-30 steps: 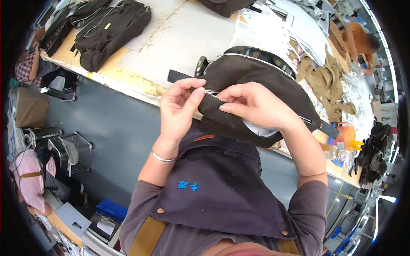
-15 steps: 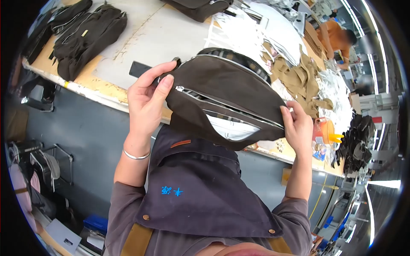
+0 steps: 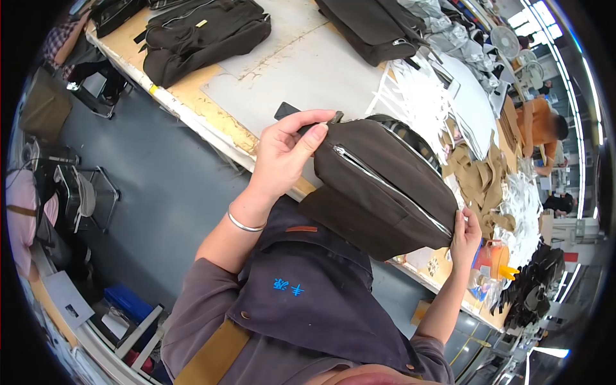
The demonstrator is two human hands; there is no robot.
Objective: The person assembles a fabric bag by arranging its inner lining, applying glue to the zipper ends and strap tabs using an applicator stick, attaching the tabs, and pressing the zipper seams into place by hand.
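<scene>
A dark brown fabric bag (image 3: 385,186) with silver zippers is held up in front of me, over the table's near edge. Between thumb and fingers, my left hand (image 3: 289,144) pinches its left end near a short strap tab. At the opposite end, my right hand (image 3: 466,234) grips the bag's lower right corner. A zipper (image 3: 391,189) runs along the front panel, its pull near the left end. Along the far side the top opening shows a checked lining (image 3: 410,138).
On the work table (image 3: 256,96) lie more dark bags (image 3: 205,38), a black flat object (image 3: 289,112), white strips (image 3: 417,96) and tan fabric scraps (image 3: 478,179). An orange container (image 3: 493,260) with a yellow spout stands at right. A person in orange (image 3: 538,128) sits beyond.
My view has turned, so the bag appears further right and lower. Its front zipper gap has narrowed, and the white patch inside the lower opening is out of sight. Both hands still hold the ends.
</scene>
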